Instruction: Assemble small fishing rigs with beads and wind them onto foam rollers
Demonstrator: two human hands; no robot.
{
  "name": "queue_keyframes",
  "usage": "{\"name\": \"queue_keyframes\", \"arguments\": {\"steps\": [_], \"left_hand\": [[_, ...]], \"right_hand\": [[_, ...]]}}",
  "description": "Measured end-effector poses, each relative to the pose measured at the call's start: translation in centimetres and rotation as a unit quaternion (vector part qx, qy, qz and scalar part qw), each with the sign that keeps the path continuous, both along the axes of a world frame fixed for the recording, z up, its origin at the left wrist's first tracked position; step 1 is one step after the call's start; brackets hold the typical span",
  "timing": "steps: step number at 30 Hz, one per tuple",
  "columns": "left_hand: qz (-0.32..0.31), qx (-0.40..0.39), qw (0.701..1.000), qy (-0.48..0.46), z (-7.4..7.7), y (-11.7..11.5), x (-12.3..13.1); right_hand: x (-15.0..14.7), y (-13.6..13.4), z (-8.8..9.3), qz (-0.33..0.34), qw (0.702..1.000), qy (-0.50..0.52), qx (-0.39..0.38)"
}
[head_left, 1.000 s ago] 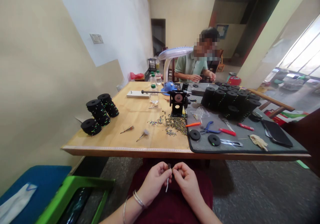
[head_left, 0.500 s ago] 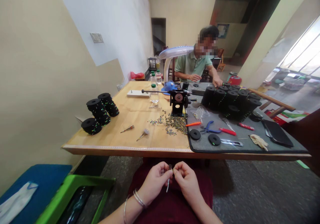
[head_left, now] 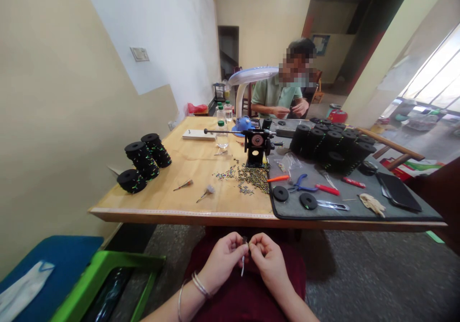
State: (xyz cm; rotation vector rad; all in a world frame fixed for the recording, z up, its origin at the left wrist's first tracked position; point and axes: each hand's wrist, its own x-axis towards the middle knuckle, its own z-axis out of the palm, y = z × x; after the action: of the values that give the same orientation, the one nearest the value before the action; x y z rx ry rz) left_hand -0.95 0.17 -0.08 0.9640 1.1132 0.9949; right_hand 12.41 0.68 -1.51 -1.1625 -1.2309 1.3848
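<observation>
Over my lap, just in front of the table edge, my left hand [head_left: 230, 251] and my right hand [head_left: 266, 255] meet, fingertips pinched close together. Between them is a small dark piece, mostly covered by the fingers, too small to name. A thin whitish strip [head_left: 242, 266] dangles below my left fingers. On the table ahead lies a heap of small striped metallic pieces [head_left: 254, 176]. Two small tufted pieces with thin stems, one orange-tipped [head_left: 184, 184] and one pale [head_left: 206, 192], rest to its left.
A black winding device [head_left: 256, 148] stands mid-table. Black foam spools are stacked at left [head_left: 136, 159] and right [head_left: 334, 142]. Blue pliers [head_left: 302, 183], scissors [head_left: 332, 204] and a phone [head_left: 398, 191] lie on the grey mat [head_left: 359, 212]. A co-worker [head_left: 276, 94] sits opposite.
My hands stay in nearly the same place; the whitish strip has swung slightly. The co-worker has drawn one hand back from the spools and brought both hands together.
</observation>
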Motion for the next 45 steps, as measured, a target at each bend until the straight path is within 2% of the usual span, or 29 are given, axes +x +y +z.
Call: {"name": "queue_keyframes", "arguments": {"steps": [10,20,30,37,45], "left_hand": [[-0.001,-0.004,1.0,-0.002,0.3,-0.1,0.1],[-0.001,0.018,1.0,0.011,0.2,-0.1,0.2],[-0.005,0.02,1.0,-0.001,-0.2,-0.1,0.3],[0.003,-0.021,0.998,-0.056,0.4,-0.2,0.4],[0.019,-0.081,0.986,-0.142,0.3,-0.3,0.7]], "right_hand": [[-0.1,-0.1,0.0,0.009,1.0,-0.001,-0.005],[0.2,-0.2,-0.7,-0.004,0.994,-0.093,0.055],[0.2,-0.1,-1.0,-0.003,0.993,-0.098,0.072],[0.1,-0.2,-0.9,-0.004,0.99,-0.114,0.079],[0.1,-0.2,-0.9,-0.002,0.99,-0.118,0.082]]}}
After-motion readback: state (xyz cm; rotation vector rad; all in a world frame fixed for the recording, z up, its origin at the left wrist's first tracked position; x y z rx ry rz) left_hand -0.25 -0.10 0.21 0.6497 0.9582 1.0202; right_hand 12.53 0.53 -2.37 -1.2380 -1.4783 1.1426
